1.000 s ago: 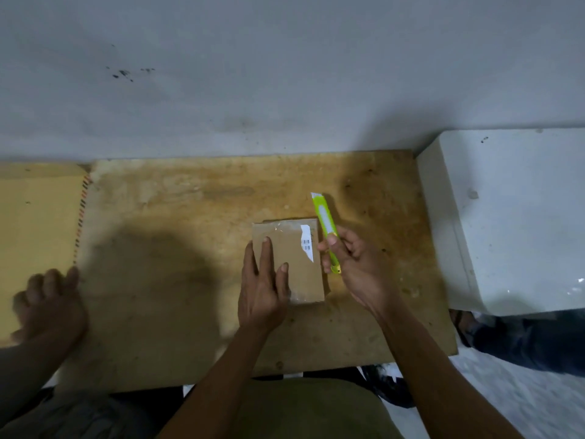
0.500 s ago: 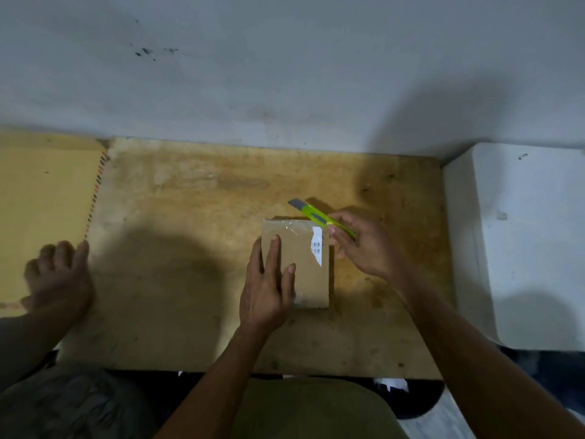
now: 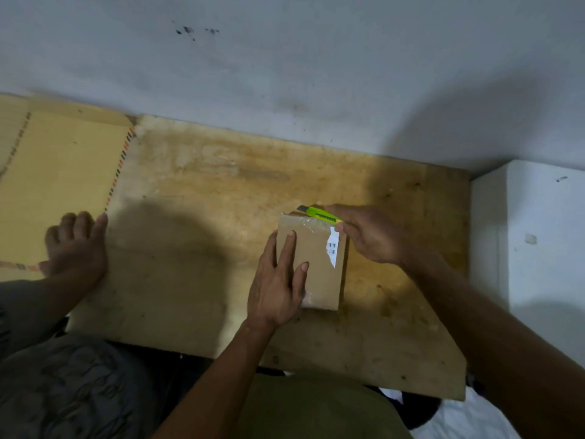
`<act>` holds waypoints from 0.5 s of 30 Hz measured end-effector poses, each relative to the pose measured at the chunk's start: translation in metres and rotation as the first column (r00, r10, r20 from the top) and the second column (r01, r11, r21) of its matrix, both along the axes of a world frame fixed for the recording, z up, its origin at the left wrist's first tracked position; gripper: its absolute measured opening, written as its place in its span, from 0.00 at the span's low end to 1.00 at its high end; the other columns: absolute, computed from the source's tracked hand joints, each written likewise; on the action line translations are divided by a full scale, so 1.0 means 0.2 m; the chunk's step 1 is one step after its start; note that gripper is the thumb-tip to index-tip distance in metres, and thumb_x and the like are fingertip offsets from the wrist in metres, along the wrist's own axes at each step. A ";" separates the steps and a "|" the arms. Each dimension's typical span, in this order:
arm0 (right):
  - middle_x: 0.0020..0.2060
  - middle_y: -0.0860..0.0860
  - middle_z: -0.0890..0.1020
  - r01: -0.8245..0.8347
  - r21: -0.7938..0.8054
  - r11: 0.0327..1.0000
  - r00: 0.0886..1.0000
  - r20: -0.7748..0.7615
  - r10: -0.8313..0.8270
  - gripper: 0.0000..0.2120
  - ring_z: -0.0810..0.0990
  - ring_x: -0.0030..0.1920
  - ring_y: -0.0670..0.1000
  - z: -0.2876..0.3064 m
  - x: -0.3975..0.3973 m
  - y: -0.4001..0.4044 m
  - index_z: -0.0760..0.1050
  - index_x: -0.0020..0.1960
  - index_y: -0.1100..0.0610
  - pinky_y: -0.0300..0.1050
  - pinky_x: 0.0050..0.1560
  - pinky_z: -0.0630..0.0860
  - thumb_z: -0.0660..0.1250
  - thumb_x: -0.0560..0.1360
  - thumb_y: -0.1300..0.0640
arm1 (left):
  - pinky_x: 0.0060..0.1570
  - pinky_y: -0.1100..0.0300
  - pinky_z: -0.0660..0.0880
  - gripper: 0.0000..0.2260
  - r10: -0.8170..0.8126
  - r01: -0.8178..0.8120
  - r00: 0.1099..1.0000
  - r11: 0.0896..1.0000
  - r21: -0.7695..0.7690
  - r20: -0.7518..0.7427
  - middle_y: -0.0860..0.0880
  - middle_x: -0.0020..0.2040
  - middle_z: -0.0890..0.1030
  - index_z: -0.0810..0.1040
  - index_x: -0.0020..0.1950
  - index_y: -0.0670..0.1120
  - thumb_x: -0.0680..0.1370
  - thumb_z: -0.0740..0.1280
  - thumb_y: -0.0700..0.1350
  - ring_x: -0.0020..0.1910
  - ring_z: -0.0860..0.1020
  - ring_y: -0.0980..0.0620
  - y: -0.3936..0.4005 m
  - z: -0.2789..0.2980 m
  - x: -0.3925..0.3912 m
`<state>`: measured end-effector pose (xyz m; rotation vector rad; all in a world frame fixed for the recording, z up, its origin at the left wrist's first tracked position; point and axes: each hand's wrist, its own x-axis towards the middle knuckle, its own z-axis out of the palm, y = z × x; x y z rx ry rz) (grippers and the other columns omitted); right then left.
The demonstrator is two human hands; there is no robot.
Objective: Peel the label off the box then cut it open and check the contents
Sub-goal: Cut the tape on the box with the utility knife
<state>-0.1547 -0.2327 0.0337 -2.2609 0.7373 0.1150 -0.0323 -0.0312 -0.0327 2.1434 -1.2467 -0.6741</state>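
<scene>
My right hand [image 3: 372, 237] holds the cutter [image 3: 319, 214] along the box's [image 3: 311, 267] far taped edge, blade pointing left; left hand [image 3: 278, 286] pins it flat, fingers spread.

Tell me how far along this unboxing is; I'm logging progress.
Label mostly peeled: only a torn white scrap remains on the box. In hand: the left hand pins the box flat while the right hand brings the green cutter to its taped far edge. Left: cutting it open and checking the contents; it looks sealed.
</scene>
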 end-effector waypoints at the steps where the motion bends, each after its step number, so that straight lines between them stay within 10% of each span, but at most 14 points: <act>1: 0.62 0.54 0.81 -0.031 -0.010 0.999 0.999 -0.009 0.031 0.20 0.80 0.54 0.56 0.01 0.02 -0.01 0.68 0.73 0.52 0.51 0.53 0.77 0.60 0.82 0.57 | 0.65 0.47 0.73 0.28 0.000 0.000 1.000 1.000 0.001 -0.001 0.43 0.80 0.55 0.54 0.81 0.52 0.83 0.54 0.58 0.77 0.62 0.43 0.00 0.00 0.00; 15: 0.48 0.55 0.85 -0.239 -0.097 0.966 0.970 -0.068 0.233 0.15 0.80 0.38 0.52 0.08 0.17 -0.07 0.74 0.67 0.54 0.45 0.37 0.75 0.61 0.81 0.58 | 0.60 0.46 0.77 0.27 0.026 -0.026 1.000 1.000 0.002 -0.008 0.47 0.81 0.53 0.51 0.81 0.57 0.83 0.56 0.57 0.77 0.62 0.44 0.01 0.01 -0.01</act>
